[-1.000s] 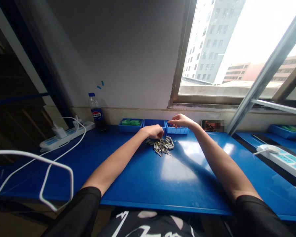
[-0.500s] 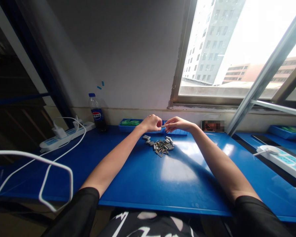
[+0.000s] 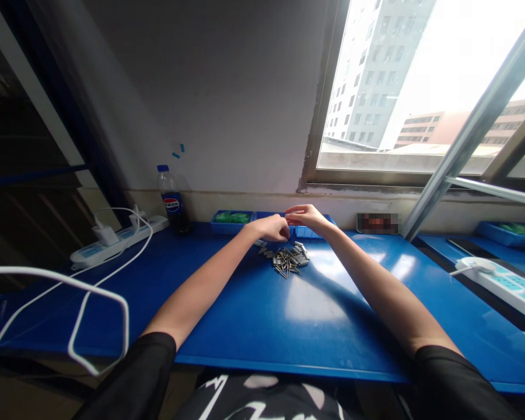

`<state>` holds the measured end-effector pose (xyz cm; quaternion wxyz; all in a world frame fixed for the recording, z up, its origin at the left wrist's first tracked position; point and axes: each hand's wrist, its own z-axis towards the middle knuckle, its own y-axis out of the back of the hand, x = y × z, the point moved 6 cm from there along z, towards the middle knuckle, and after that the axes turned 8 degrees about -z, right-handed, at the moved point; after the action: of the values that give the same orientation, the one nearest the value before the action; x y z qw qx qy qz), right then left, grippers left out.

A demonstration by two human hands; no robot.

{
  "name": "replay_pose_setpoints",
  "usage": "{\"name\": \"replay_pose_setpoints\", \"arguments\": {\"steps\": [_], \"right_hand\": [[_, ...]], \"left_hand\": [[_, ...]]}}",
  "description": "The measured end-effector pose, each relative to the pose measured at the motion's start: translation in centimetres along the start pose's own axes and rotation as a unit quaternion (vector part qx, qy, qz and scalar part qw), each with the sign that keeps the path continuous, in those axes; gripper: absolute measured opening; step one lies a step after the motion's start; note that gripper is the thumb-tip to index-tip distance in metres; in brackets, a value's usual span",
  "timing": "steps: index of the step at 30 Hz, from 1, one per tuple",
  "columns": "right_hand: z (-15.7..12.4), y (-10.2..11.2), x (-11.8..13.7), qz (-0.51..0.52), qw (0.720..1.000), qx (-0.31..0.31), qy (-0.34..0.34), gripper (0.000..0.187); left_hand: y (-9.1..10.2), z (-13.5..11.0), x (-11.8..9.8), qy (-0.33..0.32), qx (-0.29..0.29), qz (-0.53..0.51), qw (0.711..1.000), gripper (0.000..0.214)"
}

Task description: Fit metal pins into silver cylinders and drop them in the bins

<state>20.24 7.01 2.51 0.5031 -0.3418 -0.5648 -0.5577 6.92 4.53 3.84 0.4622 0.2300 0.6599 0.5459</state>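
A small heap of metal pins and sleeves (image 3: 287, 259) lies on the blue table (image 3: 262, 315) near its far edge. My left hand (image 3: 272, 227) hovers just above the heap's left end, fingers curled closed. My right hand (image 3: 304, 216) is beside it, a little higher, with fingertips pinched toward the left hand. Whatever sits between the fingers is too small to make out. Behind both hands stands a row of shallow blue trays (image 3: 231, 221), the left one holding green parts.
A cola bottle (image 3: 170, 198) stands at the wall on the left. A white power strip (image 3: 114, 240) with a charger and looping white cables lies at the far left. A phone (image 3: 377, 223) leans on the sill. Another power strip (image 3: 503, 283) and tray (image 3: 510, 231) sit on the right.
A second ago my right hand was at the right tray and my left on the heap. They then met above the heap, and both have since shifted slightly, the left lower.
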Motion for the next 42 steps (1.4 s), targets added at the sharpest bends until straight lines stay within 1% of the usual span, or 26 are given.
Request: {"name": "replay_pose_setpoints", "arguments": {"steps": [1, 2, 4, 7, 10, 15, 21, 28, 32, 34, 37, 40, 42], "right_hand": [[0.0, 0.0, 0.0, 0.004, 1.000, -0.002, -0.003, 0.027], [0.0, 0.1, -0.1, 0.005, 1.000, -0.004, -0.008, 0.028], [0.0, 0.3, 0.0, 0.000, 1.000, -0.005, -0.017, 0.027], [0.0, 0.8, 0.2, -0.016, 0.999, -0.009, -0.028, 0.023], [-0.1, 1.2, 0.5, -0.032, 0.999, -0.013, -0.034, 0.023], [-0.1, 1.8, 0.8, -0.038, 0.999, -0.012, -0.034, 0.024], [-0.1, 2.2, 0.7, -0.053, 0.998, -0.007, -0.026, 0.027], [0.0, 2.6, 0.4, -0.063, 0.998, 0.000, -0.026, 0.023], [-0.1, 2.9, 0.3, -0.072, 0.997, 0.004, -0.026, 0.023], [-0.3, 2.9, 0.3, -0.092, 0.995, 0.016, -0.028, 0.025], [-0.6, 2.9, 0.5, -0.150, 0.987, 0.051, -0.024, 0.027], [-1.1, 2.6, 0.7, -0.217, 0.969, 0.114, -0.015, 0.026], [-1.5, 2.2, 0.8, -0.241, 0.956, 0.165, -0.016, 0.027]], "left_hand": [[-0.6, 0.3, -0.1, -0.007, 0.009, 0.004, 1.000, 0.030], [-1.2, 0.7, -0.1, -0.011, 0.005, 0.018, 1.000, 0.034], [-2.3, 1.3, -0.5, -0.026, 0.005, 0.046, 0.999, 0.034], [-3.2, 1.8, -0.8, -0.032, -0.010, 0.073, 0.997, 0.034], [-3.4, 1.8, -0.7, -0.032, -0.015, 0.072, 0.997, 0.029], [-3.2, 1.7, -0.2, -0.014, -0.025, 0.069, 0.997, 0.019], [-3.2, 1.6, -0.2, -0.012, -0.016, 0.054, 0.998, 0.020], [-2.7, 1.0, 0.2, -0.002, -0.004, 0.019, 1.000, 0.024], [-1.8, 0.5, 0.5, 0.001, -0.009, -0.014, 1.000, 0.022], [-1.2, 0.2, 0.5, -0.003, -0.016, -0.028, 0.999, 0.021], [-0.3, -0.1, 0.4, -0.015, -0.027, -0.050, 0.998, 0.019], [0.7, -0.4, 0.4, -0.032, -0.048, -0.081, 0.995, 0.016], [1.3, -0.6, 0.3, -0.044, -0.065, -0.106, 0.991, 0.014]]}}
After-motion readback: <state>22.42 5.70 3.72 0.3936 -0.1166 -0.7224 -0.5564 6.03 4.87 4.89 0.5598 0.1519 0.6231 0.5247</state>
